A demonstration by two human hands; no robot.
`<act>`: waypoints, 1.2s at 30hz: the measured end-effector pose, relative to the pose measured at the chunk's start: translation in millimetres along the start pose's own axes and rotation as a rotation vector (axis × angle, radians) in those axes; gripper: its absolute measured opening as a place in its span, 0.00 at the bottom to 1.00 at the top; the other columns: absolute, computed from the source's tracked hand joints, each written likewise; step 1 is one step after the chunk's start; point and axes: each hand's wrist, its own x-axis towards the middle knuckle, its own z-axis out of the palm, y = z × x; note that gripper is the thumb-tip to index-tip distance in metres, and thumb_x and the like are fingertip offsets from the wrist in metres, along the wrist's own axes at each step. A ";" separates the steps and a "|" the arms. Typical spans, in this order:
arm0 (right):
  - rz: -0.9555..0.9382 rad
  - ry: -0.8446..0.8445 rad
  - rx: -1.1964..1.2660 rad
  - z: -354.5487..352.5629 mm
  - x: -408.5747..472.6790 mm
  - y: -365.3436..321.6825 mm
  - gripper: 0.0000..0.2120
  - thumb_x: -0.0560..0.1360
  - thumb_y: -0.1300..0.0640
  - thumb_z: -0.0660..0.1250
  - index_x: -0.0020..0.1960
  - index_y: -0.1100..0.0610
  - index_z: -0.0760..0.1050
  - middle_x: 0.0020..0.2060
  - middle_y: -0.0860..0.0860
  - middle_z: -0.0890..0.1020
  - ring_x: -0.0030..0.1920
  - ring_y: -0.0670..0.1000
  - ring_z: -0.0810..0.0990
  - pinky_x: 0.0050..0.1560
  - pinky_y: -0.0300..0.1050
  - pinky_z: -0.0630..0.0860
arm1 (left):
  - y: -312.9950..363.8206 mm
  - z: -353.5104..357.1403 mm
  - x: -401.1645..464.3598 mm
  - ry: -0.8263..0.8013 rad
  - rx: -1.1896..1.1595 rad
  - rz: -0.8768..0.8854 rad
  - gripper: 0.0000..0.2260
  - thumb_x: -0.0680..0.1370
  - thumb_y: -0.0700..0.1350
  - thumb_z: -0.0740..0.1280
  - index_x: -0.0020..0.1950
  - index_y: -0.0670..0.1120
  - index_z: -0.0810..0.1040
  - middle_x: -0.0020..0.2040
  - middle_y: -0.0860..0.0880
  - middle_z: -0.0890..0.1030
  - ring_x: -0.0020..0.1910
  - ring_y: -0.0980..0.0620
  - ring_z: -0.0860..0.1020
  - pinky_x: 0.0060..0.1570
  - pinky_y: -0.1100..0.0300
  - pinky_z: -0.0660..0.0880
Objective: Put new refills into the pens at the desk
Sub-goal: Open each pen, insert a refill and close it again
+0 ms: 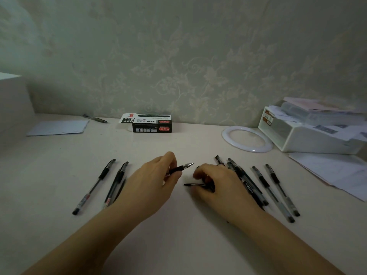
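A pale counter point(178, 235) is seen against a papered wall. On it are laid 3 pens point(111, 183) at the left and a cluster of pens point(264, 185) at the right. A black box point(152, 126), a single pen point(95, 118) and a sheet point(59, 128) are set near the wall, with a white ring point(247, 138), a white tray point(309, 133) and papers point(333, 171) at the right.

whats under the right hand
A black pen cap pokes out to the left from under the right hand, which rests on the near end of the pen pile. How far cap and pens run beneath is covered by the hand.
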 end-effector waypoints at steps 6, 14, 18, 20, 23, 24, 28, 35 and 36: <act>0.136 0.110 0.413 -4.7 3.2 -5.1 0.07 0.76 0.44 0.68 0.48 0.47 0.80 0.39 0.43 0.83 0.41 0.43 0.81 0.41 0.33 0.77 | 0.8 -0.4 -0.9 -0.037 -0.068 0.134 0.05 0.79 0.54 0.60 0.46 0.55 0.68 0.41 0.58 0.73 0.39 0.61 0.73 0.37 0.61 0.71; 0.170 0.044 0.658 -9.4 4.3 -5.6 0.08 0.76 0.48 0.69 0.40 0.50 0.82 0.33 0.49 0.84 0.37 0.47 0.82 0.42 0.37 0.79 | 1.6 -1.0 1.9 -0.044 -0.201 0.182 0.05 0.80 0.52 0.60 0.47 0.53 0.73 0.41 0.56 0.76 0.40 0.55 0.74 0.40 0.49 0.73; 0.154 0.027 0.702 -12.8 3.7 -7.5 0.07 0.74 0.48 0.70 0.42 0.50 0.82 0.35 0.49 0.84 0.38 0.45 0.82 0.43 0.37 0.78 | 0.5 -2.3 1.7 -0.095 -0.183 0.151 0.09 0.81 0.55 0.56 0.48 0.55 0.74 0.41 0.57 0.77 0.41 0.56 0.75 0.42 0.49 0.74; 0.132 0.006 0.731 -14.6 4.2 -7.3 0.03 0.75 0.55 0.71 0.44 0.52 0.83 0.37 0.49 0.85 0.40 0.44 0.82 0.43 0.35 0.77 | -0.9 -4.2 1.6 -0.115 -0.154 0.131 0.12 0.81 0.56 0.53 0.47 0.56 0.74 0.38 0.59 0.76 0.40 0.56 0.74 0.42 0.50 0.74; 0.100 -0.002 0.769 -16.2 4.3 -7.5 0.04 0.75 0.60 0.72 0.48 0.53 0.82 0.43 0.48 0.86 0.46 0.46 0.84 0.46 0.36 0.79 | -1.6 -6.5 1.8 -0.103 -0.154 0.126 0.13 0.80 0.57 0.52 0.46 0.57 0.74 0.35 0.60 0.75 0.38 0.57 0.74 0.39 0.52 0.74; 0.101 -0.001 0.765 -15.8 4.6 -7.6 0.06 0.75 0.59 0.73 0.51 0.51 0.82 0.45 0.47 0.86 0.47 0.47 0.84 0.47 0.37 0.80 | -1.3 -6.5 1.7 -0.093 -0.150 0.124 0.12 0.80 0.57 0.52 0.45 0.58 0.73 0.36 0.59 0.75 0.38 0.57 0.74 0.39 0.53 0.74; 0.156 0.008 0.670 -12.8 3.4 -8.2 0.12 0.72 0.42 0.70 0.51 0.46 0.80 0.44 0.44 0.85 0.45 0.44 0.83 0.46 0.36 0.79 | 0.2 -4.5 0.4 -0.079 -0.116 0.110 0.11 0.80 0.57 0.52 0.46 0.57 0.72 0.35 0.60 0.74 0.38 0.58 0.73 0.37 0.54 0.73; 0.140 0.028 0.668 -12.4 5.4 -3.5 0.02 0.76 0.52 0.70 0.46 0.46 0.81 0.40 0.47 0.85 0.43 0.47 0.83 0.47 0.42 0.80 | 1.0 -7.1 1.8 -0.042 -0.119 0.098 0.12 0.80 0.55 0.53 0.47 0.55 0.73 0.32 0.56 0.72 0.33 0.56 0.71 0.33 0.57 0.68; 0.139 0.029 0.672 -12.3 5.5 -3.8 0.02 0.76 0.50 0.70 0.47 0.46 0.81 0.42 0.47 0.85 0.44 0.48 0.83 0.47 0.40 0.80 | 0.9 -7.5 1.9 -0.038 -0.113 0.097 0.12 0.80 0.55 0.53 0.47 0.55 0.74 0.33 0.56 0.73 0.34 0.56 0.71 0.34 0.58 0.69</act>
